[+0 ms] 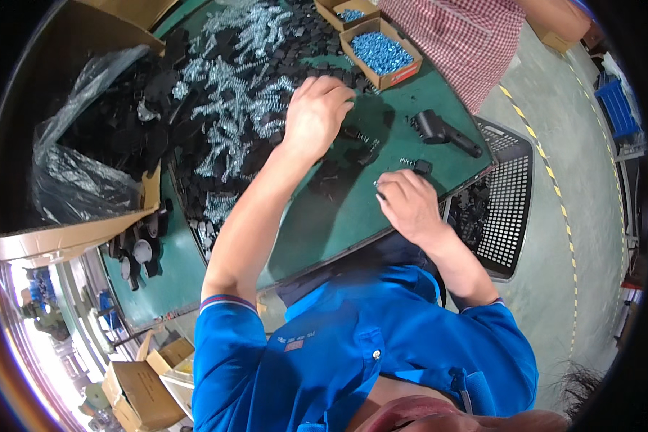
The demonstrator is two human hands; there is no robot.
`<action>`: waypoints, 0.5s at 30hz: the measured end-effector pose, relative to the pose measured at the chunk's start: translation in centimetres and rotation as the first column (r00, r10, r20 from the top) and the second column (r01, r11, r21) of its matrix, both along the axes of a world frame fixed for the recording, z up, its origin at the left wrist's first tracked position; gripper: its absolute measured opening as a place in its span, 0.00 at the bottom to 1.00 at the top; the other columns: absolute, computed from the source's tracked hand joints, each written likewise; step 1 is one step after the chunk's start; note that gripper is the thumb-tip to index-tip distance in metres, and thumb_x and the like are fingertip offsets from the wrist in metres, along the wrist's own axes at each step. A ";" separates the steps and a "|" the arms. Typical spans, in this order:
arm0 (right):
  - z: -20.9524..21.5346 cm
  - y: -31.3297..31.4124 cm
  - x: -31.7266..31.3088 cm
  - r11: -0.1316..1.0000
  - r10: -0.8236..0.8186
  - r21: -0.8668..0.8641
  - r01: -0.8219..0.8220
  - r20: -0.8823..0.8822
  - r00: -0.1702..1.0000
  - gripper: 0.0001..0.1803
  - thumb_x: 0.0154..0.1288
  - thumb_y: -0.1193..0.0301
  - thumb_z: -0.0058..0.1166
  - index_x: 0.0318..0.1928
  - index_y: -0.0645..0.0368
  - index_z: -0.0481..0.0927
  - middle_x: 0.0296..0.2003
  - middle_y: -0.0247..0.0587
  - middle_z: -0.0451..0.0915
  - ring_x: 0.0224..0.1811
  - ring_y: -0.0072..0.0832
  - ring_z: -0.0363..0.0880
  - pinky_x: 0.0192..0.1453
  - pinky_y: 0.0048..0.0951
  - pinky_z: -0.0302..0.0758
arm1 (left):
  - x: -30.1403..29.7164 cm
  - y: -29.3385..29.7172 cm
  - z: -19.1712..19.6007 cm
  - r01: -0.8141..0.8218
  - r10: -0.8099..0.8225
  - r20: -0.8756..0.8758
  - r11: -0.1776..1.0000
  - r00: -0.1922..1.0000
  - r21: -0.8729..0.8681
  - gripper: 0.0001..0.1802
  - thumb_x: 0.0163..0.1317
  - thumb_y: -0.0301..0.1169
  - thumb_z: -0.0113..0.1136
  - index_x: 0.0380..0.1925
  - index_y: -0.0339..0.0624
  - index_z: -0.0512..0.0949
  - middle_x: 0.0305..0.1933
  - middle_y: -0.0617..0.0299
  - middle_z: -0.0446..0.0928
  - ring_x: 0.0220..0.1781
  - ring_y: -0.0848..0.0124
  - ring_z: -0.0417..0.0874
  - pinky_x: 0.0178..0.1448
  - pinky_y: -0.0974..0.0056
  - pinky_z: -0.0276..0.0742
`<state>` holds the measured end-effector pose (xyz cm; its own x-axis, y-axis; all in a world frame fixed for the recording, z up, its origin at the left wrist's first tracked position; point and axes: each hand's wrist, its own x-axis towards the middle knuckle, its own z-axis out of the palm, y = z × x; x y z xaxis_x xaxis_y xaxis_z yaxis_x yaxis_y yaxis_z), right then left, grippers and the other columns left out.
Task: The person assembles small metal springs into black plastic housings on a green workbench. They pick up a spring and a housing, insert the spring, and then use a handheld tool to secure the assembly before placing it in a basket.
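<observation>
Head view: a green table [309,245] spreads beneath our grip. Well left of our left hand [315,114] we see a cardboard box [72,243], and right of our right hand [410,207], a black basket [510,229]. Heaped springs [227,108] spread just left of our left hand, whose fingers curl downward; we cannot tell whether they grip anything. Beyond our right hand lies a black handled part [431,127], and nearer that hand, a loose spring [407,162]. Our right thumb and fingertips meet on a tiny, unclear piece [379,187].
</observation>
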<state>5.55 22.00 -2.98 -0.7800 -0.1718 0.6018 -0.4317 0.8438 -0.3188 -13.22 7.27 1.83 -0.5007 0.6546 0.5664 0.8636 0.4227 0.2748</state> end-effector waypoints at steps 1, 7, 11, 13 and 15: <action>0.3 -0.1 0.1 1.000 0.007 -0.017 -0.007 0.000 1.000 0.11 0.50 0.76 0.60 0.34 0.57 0.73 0.37 0.35 0.79 0.38 0.32 0.78 0.38 0.33 0.76 | -1.9 1.1 -1.9 0.025 -0.026 -0.032 0.999 0.999 -0.021 0.09 0.54 0.28 0.66 0.36 0.43 0.84 0.44 0.60 0.80 0.49 0.58 0.79 0.55 0.57 0.73; 0.0 0.0 -0.1 0.997 0.010 -0.077 -0.003 0.093 0.996 0.10 0.50 0.76 0.61 0.34 0.57 0.74 0.36 0.37 0.77 0.37 0.33 0.77 0.39 0.34 0.76 | -5.9 3.1 -4.2 0.084 -0.112 -0.082 0.956 0.990 -0.281 0.16 0.51 0.34 0.70 0.42 0.49 0.82 0.52 0.61 0.75 0.55 0.59 0.76 0.59 0.54 0.70; -0.6 0.1 -0.4 1.000 0.017 0.004 -0.017 0.128 0.992 0.14 0.49 0.72 0.63 0.37 0.56 0.75 0.39 0.37 0.76 0.41 0.33 0.75 0.42 0.34 0.75 | -6.9 0.6 -3.0 0.091 -0.104 -0.009 0.903 0.995 -0.419 0.16 0.51 0.35 0.70 0.41 0.47 0.83 0.49 0.62 0.76 0.55 0.60 0.76 0.60 0.55 0.68; -0.4 0.2 -0.3 0.999 0.007 0.045 -0.015 0.162 0.987 0.16 0.48 0.69 0.66 0.39 0.55 0.76 0.41 0.36 0.76 0.43 0.33 0.75 0.43 0.35 0.73 | -7.2 -0.7 -2.4 0.092 -0.116 -0.019 0.866 0.993 -0.492 0.15 0.51 0.35 0.70 0.40 0.47 0.83 0.47 0.62 0.77 0.54 0.60 0.76 0.61 0.55 0.67; 1.1 0.5 -0.1 0.997 0.000 0.070 -0.016 0.214 0.977 0.19 0.48 0.66 0.68 0.41 0.55 0.77 0.42 0.35 0.76 0.44 0.33 0.74 0.45 0.36 0.72 | -6.7 -0.7 -2.0 0.097 -0.142 -0.093 0.920 0.985 -0.380 0.15 0.50 0.34 0.69 0.39 0.47 0.84 0.43 0.63 0.79 0.54 0.62 0.77 0.61 0.54 0.67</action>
<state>5.46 22.49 -1.85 -0.8875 -0.2148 0.4077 -0.3671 0.8642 -0.3440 -19.97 6.59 -0.21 -0.3509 0.8803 0.3192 0.9303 0.3667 0.0116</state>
